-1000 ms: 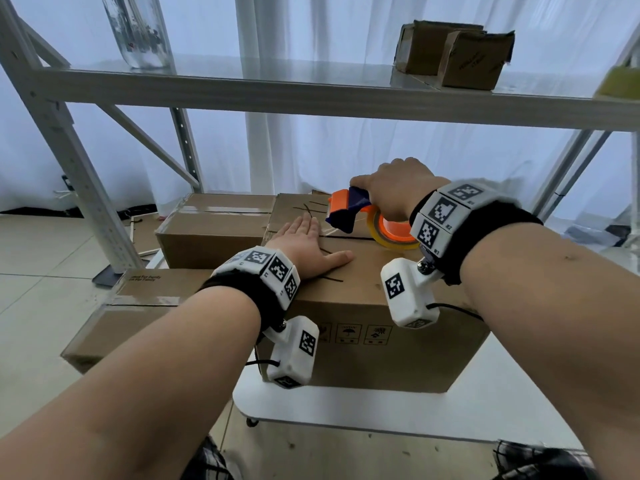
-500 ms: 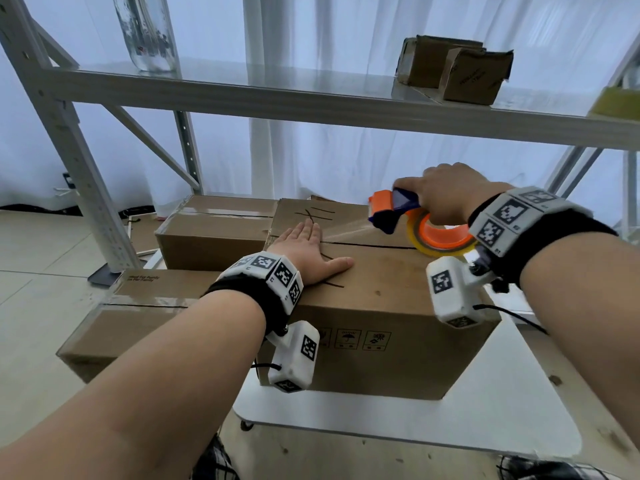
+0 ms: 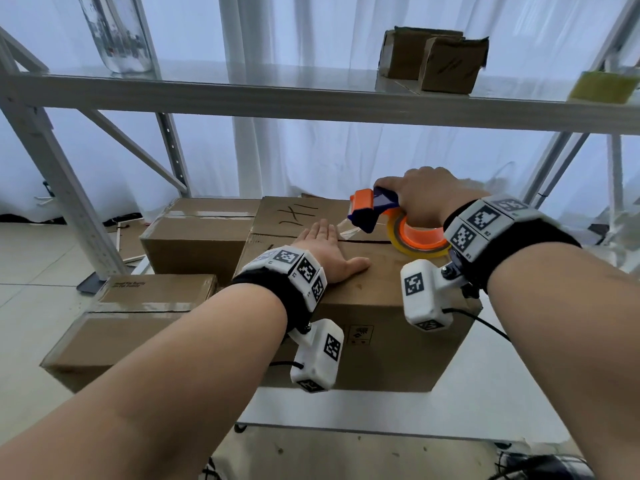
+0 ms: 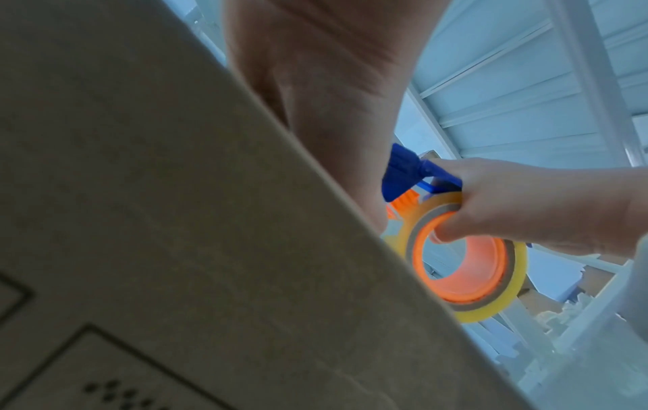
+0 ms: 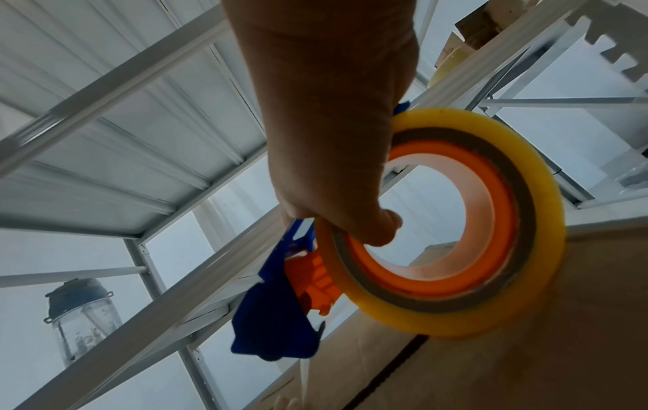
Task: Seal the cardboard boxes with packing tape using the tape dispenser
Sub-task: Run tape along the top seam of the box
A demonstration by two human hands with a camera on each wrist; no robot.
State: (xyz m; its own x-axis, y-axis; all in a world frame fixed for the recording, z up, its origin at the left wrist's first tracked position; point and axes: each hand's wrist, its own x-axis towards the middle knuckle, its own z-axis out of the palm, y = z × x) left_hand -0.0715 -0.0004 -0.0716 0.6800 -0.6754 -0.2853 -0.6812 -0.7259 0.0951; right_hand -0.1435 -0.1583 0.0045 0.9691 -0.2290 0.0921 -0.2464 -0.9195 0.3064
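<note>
L hand [image 3: 327, 249] is lying flat, fingers straight, on the cardboard box [image 3: 363, 299] top, while R hand [image 3: 427, 199], fingers curled, is gripping the tape dispenser [image 3: 388, 216] at its 2 o'clock, w/ clear tape stretching down to the seam.

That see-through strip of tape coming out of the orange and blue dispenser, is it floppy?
Probably floppy: the clear tape strip hangs thin and unsupported between the orange and blue tape dispenser and the brown cardboard box. Likely clingy too, since its far end stays stuck down by the left hand.
</note>
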